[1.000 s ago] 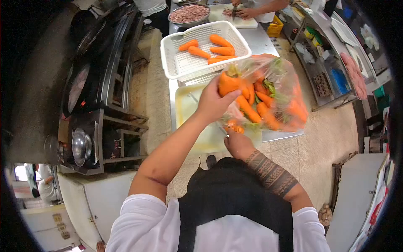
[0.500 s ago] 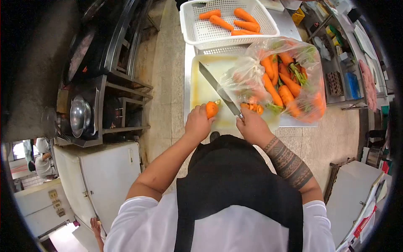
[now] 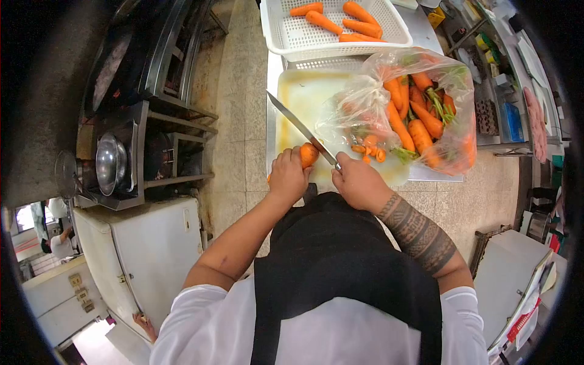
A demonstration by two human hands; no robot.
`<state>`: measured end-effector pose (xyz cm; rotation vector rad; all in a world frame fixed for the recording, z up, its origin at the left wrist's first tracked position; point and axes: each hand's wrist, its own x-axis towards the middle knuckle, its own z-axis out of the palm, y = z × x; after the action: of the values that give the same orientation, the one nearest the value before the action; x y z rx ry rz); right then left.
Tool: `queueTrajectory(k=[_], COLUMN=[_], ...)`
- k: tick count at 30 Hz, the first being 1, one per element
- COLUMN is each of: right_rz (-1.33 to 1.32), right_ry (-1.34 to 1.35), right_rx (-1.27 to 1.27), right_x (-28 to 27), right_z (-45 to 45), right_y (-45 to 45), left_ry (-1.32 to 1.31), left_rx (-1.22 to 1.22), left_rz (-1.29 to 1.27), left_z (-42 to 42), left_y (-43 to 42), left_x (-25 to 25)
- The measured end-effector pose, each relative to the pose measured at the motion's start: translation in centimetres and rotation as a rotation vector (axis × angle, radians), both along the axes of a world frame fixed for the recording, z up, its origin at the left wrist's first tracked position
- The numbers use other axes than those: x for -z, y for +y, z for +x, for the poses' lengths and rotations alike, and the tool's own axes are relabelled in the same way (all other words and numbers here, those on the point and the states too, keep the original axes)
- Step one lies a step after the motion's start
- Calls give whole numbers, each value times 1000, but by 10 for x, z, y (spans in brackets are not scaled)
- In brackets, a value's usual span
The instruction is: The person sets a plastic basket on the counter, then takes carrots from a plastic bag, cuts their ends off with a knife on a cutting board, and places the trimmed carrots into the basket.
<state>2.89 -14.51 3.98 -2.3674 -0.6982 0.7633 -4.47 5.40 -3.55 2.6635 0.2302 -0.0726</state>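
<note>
My left hand (image 3: 288, 173) is closed round a carrot (image 3: 309, 154) on the cutting board (image 3: 296, 88), near its front left corner. Most of this carrot is hidden under my fingers. In my right hand (image 3: 360, 181) is the handle of a kitchen knife (image 3: 302, 129), its blade slanting to the upper left, right beside the carrot's thick end. Whether the edge is touching the carrot I cannot tell. Several cut carrot pieces (image 3: 370, 148) lie on the board just past my right hand. A clear plastic bag (image 3: 365, 82) full of carrots with green stubs (image 3: 424, 121) rests over the board's right side.
A white perforated basket (image 3: 281, 50) with several carrots stands behind the board. To the left are a metal stove frame (image 3: 176, 125) and a steel bowl (image 3: 111, 164). Shelving (image 3: 502, 143) stands at the right. Another person's hand (image 3: 145, 325) shows at lower left.
The knife has moved left, so its blade is now at the carrot's end. My right hand shifted slightly left with it. The carrot's end no longer shows its green stub.
</note>
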Motion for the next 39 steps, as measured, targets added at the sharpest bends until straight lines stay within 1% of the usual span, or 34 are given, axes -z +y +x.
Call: queueTrajectory(k=[4, 12, 15, 20, 23, 26, 29, 30, 32, 35, 39], right_rz=[-8, 3, -37, -27, -41, -29, -17, -9, 3, 11, 20], right_ry=[-5, 13, 17, 25, 23, 14, 21, 26, 33, 31, 33], right_rx=[-5, -34, -20, 18, 80, 177, 220, 216, 207, 194, 181], right_x=[-14, -8, 26, 40, 39, 47, 43, 43, 44, 46, 35], right_z=[3, 0, -9, -8, 1, 10, 15, 15, 16, 14, 17], right_y=[-1, 4, 10, 5, -14, -48, -62, -64, -67, -65, -60], left_ry=[-48, -65, -63, -57, -158, -348, -454, -384, -243, -149, -174], left_rx=[7, -28, -36, -28, -35, 5, 69, 50, 11, -36, -64], left_rz=[3, 16, 33, -64, -278, -487, -341, -341, -340, -256, -235], left_z=[-2, -4, -5, -3, 0, 2, 9, 7, -2, -22, -39], left_y=[0, -4, -9, 0, -3, -10, -4, 0, 9, 21, 23], left_x=[3, 6, 6, 13, -17, -59, -81, -76, -50, -6, 10])
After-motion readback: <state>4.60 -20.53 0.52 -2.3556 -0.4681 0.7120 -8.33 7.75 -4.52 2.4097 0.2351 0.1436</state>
